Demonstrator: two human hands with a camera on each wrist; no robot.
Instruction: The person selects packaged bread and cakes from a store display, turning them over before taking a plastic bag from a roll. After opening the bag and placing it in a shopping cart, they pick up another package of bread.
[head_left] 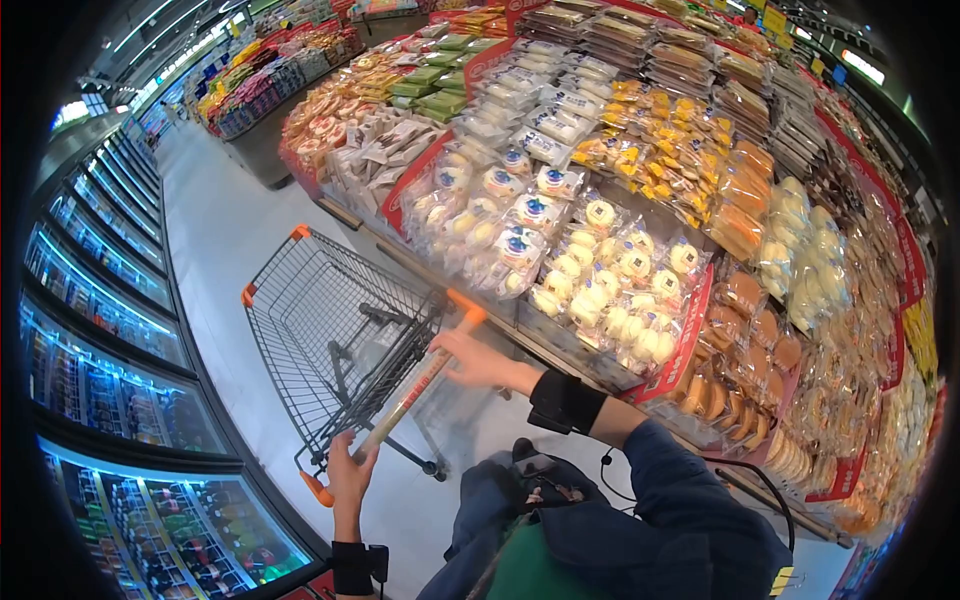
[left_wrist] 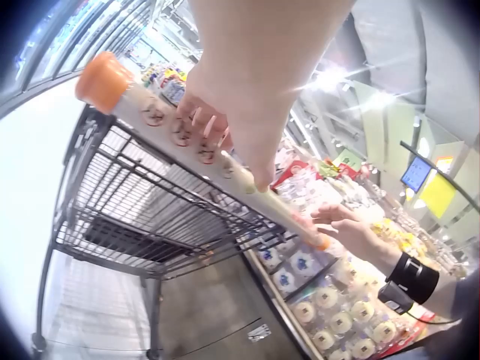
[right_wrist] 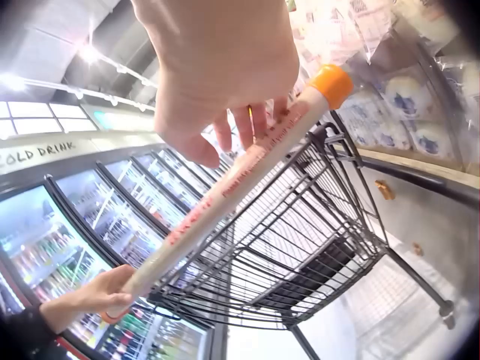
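Note:
A shopping cart (head_left: 330,320) of dark wire mesh with orange corner caps stands in front of me, its basket bare. Its pale handle (head_left: 405,400) carries red lettering and orange end caps. Near the handle's left end, my left hand (head_left: 350,470) holds the bar, with fingers over it and the thumb on the near side, as the left wrist view shows. Toward the other end, my right hand (head_left: 480,362) rests at the handle. In the right wrist view the right hand's fingers (right_wrist: 259,124) reach loosely over the bar, with the thumb apart from them.
Glass-door drink coolers (head_left: 130,365) line the left side. To the right, close by the cart, a tiered display (head_left: 520,325) holds packaged buns (head_left: 600,285) and breads. The floor aisle (head_left: 200,220) runs ahead between them, past another heaped stand (head_left: 270,85).

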